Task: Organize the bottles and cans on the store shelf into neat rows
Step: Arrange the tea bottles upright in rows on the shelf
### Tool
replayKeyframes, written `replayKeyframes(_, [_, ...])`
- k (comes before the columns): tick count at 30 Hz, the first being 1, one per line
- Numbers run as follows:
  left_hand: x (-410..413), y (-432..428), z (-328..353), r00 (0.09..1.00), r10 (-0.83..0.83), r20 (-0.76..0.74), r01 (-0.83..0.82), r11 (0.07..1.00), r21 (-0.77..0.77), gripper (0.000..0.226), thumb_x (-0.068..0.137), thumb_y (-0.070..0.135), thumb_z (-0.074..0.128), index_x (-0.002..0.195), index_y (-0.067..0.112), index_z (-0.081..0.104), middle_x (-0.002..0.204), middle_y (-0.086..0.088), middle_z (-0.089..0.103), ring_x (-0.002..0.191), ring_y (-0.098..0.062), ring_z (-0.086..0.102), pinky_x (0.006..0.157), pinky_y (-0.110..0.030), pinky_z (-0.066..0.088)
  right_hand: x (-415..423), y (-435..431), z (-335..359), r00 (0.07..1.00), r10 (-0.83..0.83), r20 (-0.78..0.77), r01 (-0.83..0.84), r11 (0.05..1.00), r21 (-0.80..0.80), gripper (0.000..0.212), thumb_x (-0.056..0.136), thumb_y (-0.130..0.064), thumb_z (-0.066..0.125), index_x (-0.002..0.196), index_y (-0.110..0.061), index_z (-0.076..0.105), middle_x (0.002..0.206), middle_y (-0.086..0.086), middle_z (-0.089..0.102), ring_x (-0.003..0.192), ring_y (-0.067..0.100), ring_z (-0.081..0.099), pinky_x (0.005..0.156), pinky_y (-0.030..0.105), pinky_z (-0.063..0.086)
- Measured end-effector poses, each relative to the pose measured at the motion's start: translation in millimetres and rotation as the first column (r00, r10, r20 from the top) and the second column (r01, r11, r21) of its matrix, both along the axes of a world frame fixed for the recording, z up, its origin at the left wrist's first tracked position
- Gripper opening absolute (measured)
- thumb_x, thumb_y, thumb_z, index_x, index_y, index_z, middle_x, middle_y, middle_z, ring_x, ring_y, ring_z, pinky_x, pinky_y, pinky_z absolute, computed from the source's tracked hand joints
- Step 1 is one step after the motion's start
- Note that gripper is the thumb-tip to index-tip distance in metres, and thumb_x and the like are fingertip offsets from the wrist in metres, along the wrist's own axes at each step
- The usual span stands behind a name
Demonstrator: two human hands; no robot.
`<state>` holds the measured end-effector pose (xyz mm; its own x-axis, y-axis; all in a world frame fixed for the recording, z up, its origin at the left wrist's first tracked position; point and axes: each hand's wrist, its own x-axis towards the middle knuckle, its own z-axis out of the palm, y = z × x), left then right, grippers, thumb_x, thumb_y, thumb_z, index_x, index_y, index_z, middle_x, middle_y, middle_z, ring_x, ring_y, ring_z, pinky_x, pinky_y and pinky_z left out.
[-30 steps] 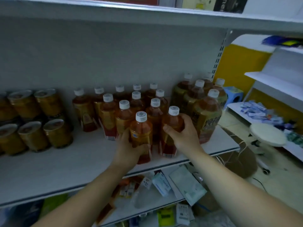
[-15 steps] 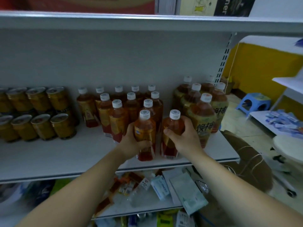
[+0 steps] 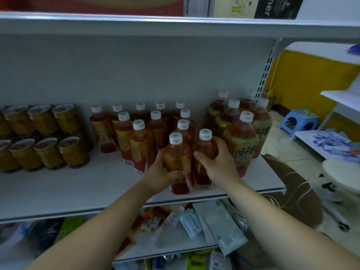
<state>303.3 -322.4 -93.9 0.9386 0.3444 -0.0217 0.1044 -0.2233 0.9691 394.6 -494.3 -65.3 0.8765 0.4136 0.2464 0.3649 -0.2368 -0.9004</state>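
Several amber tea bottles with white caps stand in rows on the white shelf (image 3: 81, 190). My left hand (image 3: 160, 172) grips the front left tea bottle (image 3: 176, 152) around its label. My right hand (image 3: 218, 162) grips the front right tea bottle (image 3: 205, 147) beside it; the two bottles touch and stand upright near the shelf's front edge. To their right stand several larger bottles with yellow-green labels (image 3: 241, 143). Gold cans (image 3: 48, 137) are stacked in two layers at the far left of the shelf.
The upper shelf (image 3: 175, 26) hangs close overhead. A lower shelf holds loose packets and a clear bottle (image 3: 165, 232). At right are a blue stool (image 3: 299, 121), a white round stool (image 3: 342, 172), a brown bag (image 3: 296, 195) and a side shelf with blue packets (image 3: 335, 143).
The two front bottles have come closer together in my hands and now touch. The view has tilted slightly; everything else on the shelf stays put.
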Motion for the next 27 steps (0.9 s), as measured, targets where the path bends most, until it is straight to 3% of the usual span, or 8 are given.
replayKeyframes(7, [-3,6,-3,1.000,-0.004,0.004,0.004,0.996,-0.092,0.082,0.050,0.038,0.083,0.115,0.057,0.037,0.119,0.008,0.062,0.113,-0.011,0.057,0.098,-0.043,0.047,4,9,2,0.999,0.040,0.018,-0.040,0.999,-0.015,0.049,0.080,-0.044,0.072,0.116,-0.050,0.039,0.101,-0.032,0.052,0.090,-0.030,0.044,0.067,-0.002,0.036])
replayKeyframes(10, [-1,3,-7,1.000,-0.016,0.022,0.019,0.993,-0.113,0.077,0.060,0.027,0.082,0.112,0.060,0.037,0.115,0.012,0.063,0.109,-0.005,0.059,0.090,-0.030,0.051,6,5,1,1.000,0.025,0.017,-0.025,1.000,-0.017,0.045,0.081,-0.042,0.071,0.112,-0.052,0.041,0.101,-0.032,0.054,0.090,-0.028,0.046,0.070,0.004,0.034])
replayKeyframes(13, [5,-5,-9,0.996,-0.084,0.034,0.088,0.987,-0.133,0.075,0.070,0.013,0.079,0.109,0.062,0.037,0.110,0.012,0.065,0.100,0.002,0.061,0.073,-0.014,0.051,6,-3,3,0.999,0.012,0.042,-0.011,1.000,-0.019,0.041,0.081,-0.039,0.072,0.105,-0.057,0.044,0.098,-0.037,0.056,0.091,-0.027,0.047,0.068,-0.002,0.034])
replayKeyframes(18, [12,-12,-9,0.995,-0.089,0.052,0.098,0.976,-0.192,0.083,0.071,0.008,0.078,0.135,0.034,0.033,0.125,-0.003,0.056,0.112,-0.012,0.059,0.085,-0.028,0.054,6,-14,4,0.999,0.014,0.032,-0.013,1.000,-0.011,0.042,0.081,-0.037,0.072,0.105,-0.058,0.044,0.098,-0.042,0.056,0.094,-0.024,0.048,0.070,0.000,0.035])
replayKeyframes(21, [13,-6,-7,0.991,-0.125,0.054,0.134,0.972,-0.194,0.076,0.075,0.007,0.076,0.123,0.050,0.036,0.117,0.002,0.064,0.106,-0.008,0.062,0.080,-0.025,0.053,3,-11,4,0.999,0.039,0.037,-0.038,0.999,-0.026,0.043,0.082,-0.038,0.070,0.108,-0.058,0.043,0.104,-0.035,0.057,0.098,-0.021,0.048,0.074,-0.001,0.034])
replayKeyframes(24, [10,1,-4,0.992,-0.124,0.013,0.125,0.985,-0.116,0.074,0.069,0.017,0.080,0.109,0.064,0.038,0.112,0.009,0.066,0.104,-0.005,0.063,0.080,-0.026,0.053,3,-11,3,0.997,0.042,0.061,-0.042,0.999,-0.004,0.039,0.084,-0.034,0.070,0.108,-0.052,0.046,0.114,-0.019,0.057,0.104,-0.010,0.051,0.083,0.009,0.037])
replayKeyframes(27, [1,9,-1,0.996,-0.088,-0.022,0.088,0.996,-0.030,0.073,0.059,0.029,0.082,0.104,0.066,0.038,0.108,0.017,0.064,0.100,0.005,0.061,0.074,-0.016,0.052,-1,-13,1,0.998,0.056,0.038,-0.056,0.998,0.013,0.040,0.084,-0.033,0.069,0.105,-0.056,0.044,0.114,-0.023,0.056,0.103,-0.014,0.050,0.080,0.007,0.036])
